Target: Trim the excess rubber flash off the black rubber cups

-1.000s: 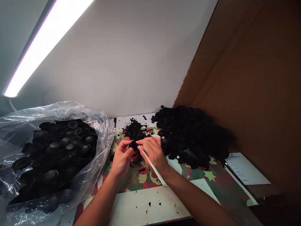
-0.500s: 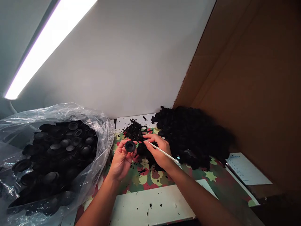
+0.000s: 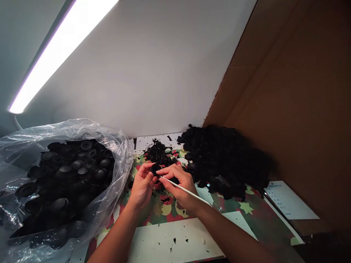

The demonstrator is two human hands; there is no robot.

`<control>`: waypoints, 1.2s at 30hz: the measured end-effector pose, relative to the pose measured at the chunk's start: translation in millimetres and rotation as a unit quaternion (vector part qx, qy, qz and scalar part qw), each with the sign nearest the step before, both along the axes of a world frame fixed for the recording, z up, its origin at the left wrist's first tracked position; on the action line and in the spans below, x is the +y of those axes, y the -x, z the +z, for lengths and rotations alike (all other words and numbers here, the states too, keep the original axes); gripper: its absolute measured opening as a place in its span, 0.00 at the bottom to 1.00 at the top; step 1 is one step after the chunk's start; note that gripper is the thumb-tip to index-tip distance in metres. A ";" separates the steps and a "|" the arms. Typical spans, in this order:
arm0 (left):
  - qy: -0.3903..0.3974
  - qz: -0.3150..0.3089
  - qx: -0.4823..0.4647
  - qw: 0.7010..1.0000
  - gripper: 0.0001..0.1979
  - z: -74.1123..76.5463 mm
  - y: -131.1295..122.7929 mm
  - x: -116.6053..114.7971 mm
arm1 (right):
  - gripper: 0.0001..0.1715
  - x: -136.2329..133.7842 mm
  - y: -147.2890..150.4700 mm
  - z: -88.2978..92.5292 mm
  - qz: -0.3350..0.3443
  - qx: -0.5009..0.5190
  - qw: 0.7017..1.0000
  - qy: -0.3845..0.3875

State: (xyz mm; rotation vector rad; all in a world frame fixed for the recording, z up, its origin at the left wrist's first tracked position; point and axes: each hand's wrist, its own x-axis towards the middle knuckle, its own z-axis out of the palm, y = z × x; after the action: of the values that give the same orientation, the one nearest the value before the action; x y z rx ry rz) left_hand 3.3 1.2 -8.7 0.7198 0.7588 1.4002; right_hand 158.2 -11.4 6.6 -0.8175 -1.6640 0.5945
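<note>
Closed around a small round black rubber part (image 3: pixel 155 168) is my left hand (image 3: pixel 142 182), which holds it up over the table. My right hand (image 3: pixel 179 180) grips a thin white stick (image 3: pixel 189 192) like a pen. The stick's front end and the right fingertips meet the rubber part; what the tip touches inside is too small to make out. Just behind the hands lies a small heap of black scraps (image 3: pixel 158 149). A larger mound of black pieces (image 3: pixel 219 157) rises to the right.
A clear plastic bag (image 3: pixel 124 146) full of similar round black parts stands at left. A patterned cover (image 3: pixel 246 206) and white board (image 3: pixel 175 239) lie below my arms. A cardboard wall (image 3: pixel 287 109) bounds the right; a printed paper (image 3: pixel 292 201) lies there. A lamp (image 3: pixel 60 51) shines overhead.
My right hand has moved left and slightly down, bringing the stick to the rubber part. The rubber part's open face has turned towards the right hand.
</note>
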 end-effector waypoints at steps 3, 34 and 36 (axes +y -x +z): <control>0.002 0.007 0.012 1.000 0.21 -0.2 -0.1 -0.4 | 0.09 0.3 -0.1 -0.5 -0.002 -0.003 1.000 0.003; -0.002 0.028 0.014 1.000 0.21 1.9 -4.2 -1.1 | 0.09 -4.3 4.2 5.5 -0.007 0.031 0.999 0.043; -0.001 0.034 0.016 0.999 0.22 2.6 -4.0 -1.3 | 0.09 -4.1 4.4 4.4 -0.011 0.023 0.999 0.036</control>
State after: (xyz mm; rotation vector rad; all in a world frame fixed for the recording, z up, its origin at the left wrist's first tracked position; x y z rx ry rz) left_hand 7.4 -0.1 -6.2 0.7248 0.8127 1.4536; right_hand 153.8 -15.5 11.0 -0.8663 -1.5978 0.6573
